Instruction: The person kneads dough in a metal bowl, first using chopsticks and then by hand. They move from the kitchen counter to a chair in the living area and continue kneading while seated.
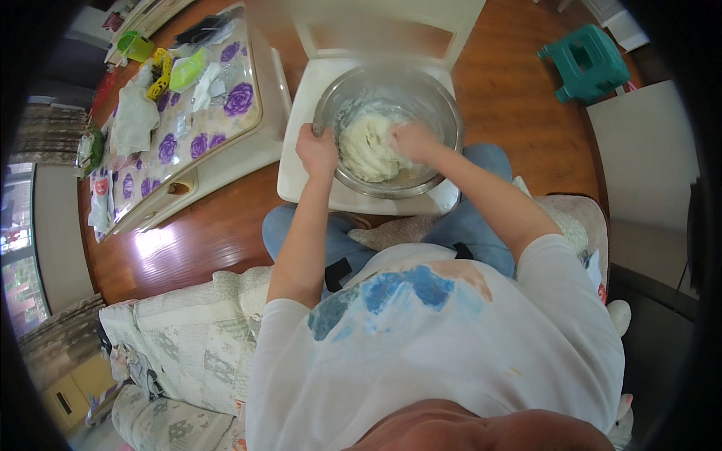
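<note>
A wide stainless steel bowl rests on the seat of a white chair in front of me. Pale, lumpy dough lies in it, and floury smears coat the inner wall. My left hand grips the bowl's rim on the left side, thumb over the edge. Inside the bowl, my right hand is at the right side of the dough. Motion blurs its fingers, so whether they hold any dough is hard to see.
At left stands a low table under a purple rose cover, with plastic bags and a green container on it. A teal plastic stool is on the wooden floor at upper right. I sit on a sofa with a quilted cover.
</note>
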The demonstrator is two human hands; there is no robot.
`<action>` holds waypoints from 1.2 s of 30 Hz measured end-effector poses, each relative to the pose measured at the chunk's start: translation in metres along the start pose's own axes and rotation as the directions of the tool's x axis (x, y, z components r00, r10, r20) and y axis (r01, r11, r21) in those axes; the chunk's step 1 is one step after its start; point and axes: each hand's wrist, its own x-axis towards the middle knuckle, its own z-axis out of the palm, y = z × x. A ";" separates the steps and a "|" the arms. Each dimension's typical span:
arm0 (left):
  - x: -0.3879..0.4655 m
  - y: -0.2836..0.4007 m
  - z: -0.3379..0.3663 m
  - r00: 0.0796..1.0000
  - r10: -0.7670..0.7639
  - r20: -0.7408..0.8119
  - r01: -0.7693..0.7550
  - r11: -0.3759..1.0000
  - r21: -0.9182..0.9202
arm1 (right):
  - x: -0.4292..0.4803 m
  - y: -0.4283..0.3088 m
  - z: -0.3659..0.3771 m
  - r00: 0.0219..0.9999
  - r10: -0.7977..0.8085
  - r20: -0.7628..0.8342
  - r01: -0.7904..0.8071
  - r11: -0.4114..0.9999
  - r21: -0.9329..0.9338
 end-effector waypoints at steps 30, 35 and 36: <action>0.011 0.006 -0.006 0.985 -0.085 0.149 0.092 0.995 -0.039 | 0.027 -0.046 0.000 0.911 0.219 0.348 -0.166 0.970 -0.177; 0.013 0.004 -0.005 0.988 -0.054 0.141 0.045 0.997 0.068 | 0.002 -0.014 -0.030 0.907 0.003 0.420 -0.293 0.723 0.626; 0.014 0.004 -0.003 0.991 -0.037 0.126 0.026 0.996 0.085 | 0.008 -0.007 -0.035 0.939 0.062 0.338 -0.255 0.787 0.562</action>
